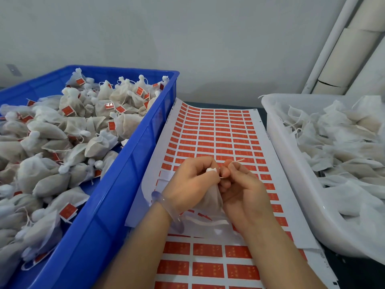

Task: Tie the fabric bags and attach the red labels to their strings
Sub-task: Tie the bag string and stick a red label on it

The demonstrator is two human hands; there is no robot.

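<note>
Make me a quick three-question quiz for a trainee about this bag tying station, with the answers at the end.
1. True or false: the bags in the blue crate already carry red labels.
2. Which hand pinches the string? A) left hand B) right hand
3. Fill in: the label sheet lies between the blue crate and the ______ tub.

Key:
1. True; red tags show among the tied bags there.
2. B; the right hand pulls the string while the left hand grips the neck of the fabric bag.
3. White; the white tub holds bags without labels.
</note>
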